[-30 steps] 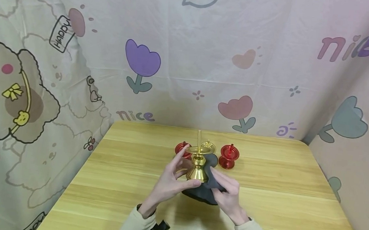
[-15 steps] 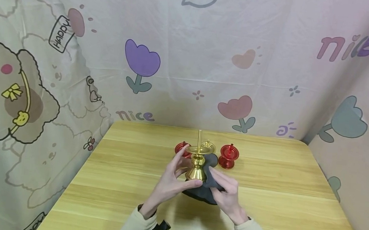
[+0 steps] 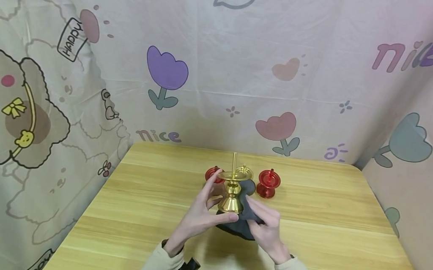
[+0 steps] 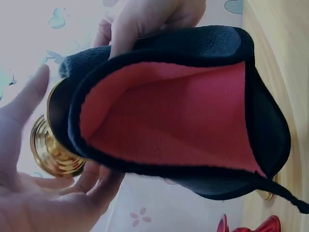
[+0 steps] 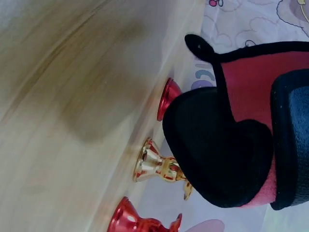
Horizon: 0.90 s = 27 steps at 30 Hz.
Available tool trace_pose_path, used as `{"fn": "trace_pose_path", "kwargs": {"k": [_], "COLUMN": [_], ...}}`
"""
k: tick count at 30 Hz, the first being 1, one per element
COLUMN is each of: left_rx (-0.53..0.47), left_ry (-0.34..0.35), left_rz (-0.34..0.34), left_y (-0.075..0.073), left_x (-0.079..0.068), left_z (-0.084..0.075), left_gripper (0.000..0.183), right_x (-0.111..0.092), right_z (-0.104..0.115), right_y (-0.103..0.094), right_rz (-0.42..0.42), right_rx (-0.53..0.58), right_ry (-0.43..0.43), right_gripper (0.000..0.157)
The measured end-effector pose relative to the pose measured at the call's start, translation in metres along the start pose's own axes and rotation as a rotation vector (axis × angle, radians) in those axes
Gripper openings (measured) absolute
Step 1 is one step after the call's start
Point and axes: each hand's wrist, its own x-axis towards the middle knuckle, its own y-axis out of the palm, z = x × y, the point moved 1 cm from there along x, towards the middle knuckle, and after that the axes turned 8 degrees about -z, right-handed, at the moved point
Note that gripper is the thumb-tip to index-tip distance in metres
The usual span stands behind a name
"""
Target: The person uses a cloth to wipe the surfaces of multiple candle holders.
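Note:
My left hand (image 3: 196, 216) holds a shiny gold candle holder (image 3: 231, 199) upright above the table, thumb at the flared base and index finger at the dish rim. A thin stem rises from the dish. My right hand (image 3: 268, 224) pinches a black-edged cloth (image 3: 236, 229) against the right side of the base. In the left wrist view the cloth (image 4: 164, 116) hangs folded open, dark grey outside and red inside, covering part of the gold base (image 4: 53, 145). The right wrist view shows its rounded corner and small loop (image 5: 199, 47); that hand is out of sight there.
Behind the hands, two red candle holders stand on the wooden table, the right one (image 3: 268, 182) in full view and the left one (image 3: 212, 173) partly covered. Between them is a smaller gold one (image 5: 164, 166). A printed curtain (image 3: 214, 67) hangs behind the table.
The gold candle holder shifts very slightly left, then back right, with both hands keeping their hold. The cloth's lower left edge moves slightly right. The standing candle holders stay put.

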Motion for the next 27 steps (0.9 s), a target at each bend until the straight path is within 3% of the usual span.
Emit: {"fn": "trace_pose_path", "kwargs": {"k": [4, 6, 11, 13, 17, 19, 22, 27], "left_rx": [0.010, -0.021, -0.054, -0.033, 0.014, 0.027, 0.001, -0.059], "left_ry": [0.047, 0.065, 0.056, 0.037, 0.018, 0.038, 0.076, 0.073], "left_rz": [-0.008, 0.010, 0.051, 0.045, 0.005, -0.011, -0.001, 0.054], "left_y": [-0.0024, -0.0040, -0.0046, -0.0029, 0.0005, 0.0005, -0.0018, -0.0048], "left_x": [0.0002, 0.0000, -0.0004, -0.0002, 0.0003, 0.0001, -0.0007, -0.0013], "left_z": [0.0007, 0.0012, 0.0009, 0.0003, -0.0007, -0.0018, -0.0025, -0.0013], "left_gripper": [0.106, 0.104, 0.100, 0.102, 0.110, 0.110, 0.107, 0.103], "right_x": [0.0017, 0.0029, 0.0047, 0.0039, 0.0021, 0.0015, 0.0028, 0.0045], "right_z": [0.0023, 0.0028, 0.0019, 0.0014, 0.0014, 0.0019, 0.0027, 0.0025], "right_y": [0.0016, 0.0011, -0.0016, -0.0017, 0.0004, 0.0016, 0.0019, -0.0001], "right_rz": [-0.007, -0.010, -0.024, -0.021, -0.001, -0.002, -0.009, -0.016], "right_rx": [-0.017, -0.001, 0.013, 0.001, -0.030, -0.044, -0.015, 0.038], "right_ry": [-0.056, -0.030, 0.082, 0.070, -0.016, -0.055, -0.044, 0.087], "right_gripper": [0.024, 0.026, 0.054, 0.050, 0.024, 0.023, 0.023, 0.057]}}
